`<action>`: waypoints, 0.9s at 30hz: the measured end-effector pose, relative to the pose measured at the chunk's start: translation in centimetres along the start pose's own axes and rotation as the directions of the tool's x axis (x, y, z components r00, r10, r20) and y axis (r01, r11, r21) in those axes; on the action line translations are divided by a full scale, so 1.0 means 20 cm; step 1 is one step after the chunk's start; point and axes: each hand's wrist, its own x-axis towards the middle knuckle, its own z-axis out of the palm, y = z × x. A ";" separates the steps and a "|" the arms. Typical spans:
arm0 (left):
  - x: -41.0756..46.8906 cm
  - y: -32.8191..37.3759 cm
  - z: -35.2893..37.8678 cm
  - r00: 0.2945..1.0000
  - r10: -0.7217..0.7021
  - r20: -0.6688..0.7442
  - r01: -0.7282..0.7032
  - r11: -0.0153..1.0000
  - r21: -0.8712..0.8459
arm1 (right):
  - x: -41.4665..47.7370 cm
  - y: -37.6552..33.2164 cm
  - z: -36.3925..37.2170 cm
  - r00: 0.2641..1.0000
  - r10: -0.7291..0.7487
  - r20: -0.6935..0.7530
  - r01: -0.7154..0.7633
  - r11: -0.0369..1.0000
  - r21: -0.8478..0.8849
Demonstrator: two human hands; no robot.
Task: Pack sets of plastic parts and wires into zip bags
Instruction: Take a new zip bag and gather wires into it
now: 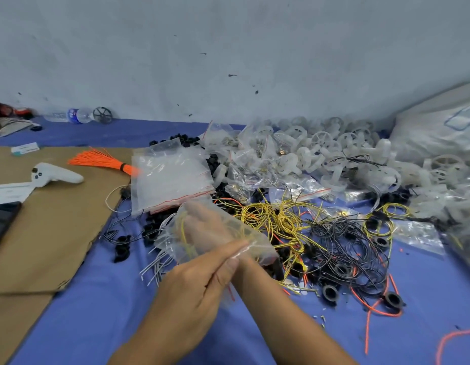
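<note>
The clear zip bag (pixel 170 239), yellow wire (pixel 184 234) inside, is held above the blue cloth (pixel 97 299), its mouth pinched by the left hand (pixel 191 293), the right hand (pixel 205 225) thrust inside with grip too blurred to tell, tangled wires (pixel 320 233) beside it, grey wall (pixel 228 48) beyond.

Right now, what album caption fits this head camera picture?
Left hand pinches a zip bag; right hand is inside it, beside yellow wire.

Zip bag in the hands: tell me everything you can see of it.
The zip bag is clear, thin, crumpled plastic with a red strip near its mouth, held above the blue cloth. The left hand pinches its mouth edge; the right hand is pushed inside, blurred. Yellow wire shows through.
</note>
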 end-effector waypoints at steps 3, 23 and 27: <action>-0.01 -0.04 0.02 0.997 -0.013 -0.081 0.023 0.992 0.123 | 0.24 0.28 -0.13 0.866 -0.236 0.440 0.196 0.971 0.136; 0.03 -0.07 0.10 0.975 -0.164 -0.150 0.166 0.986 -0.004 | 0.36 1.33 0.00 0.944 -0.328 -0.023 0.322 0.911 0.259; 0.02 -0.06 0.11 0.973 -0.178 -0.147 0.182 0.983 0.013 | 0.49 1.37 0.05 0.973 -0.201 -0.110 0.224 0.935 0.274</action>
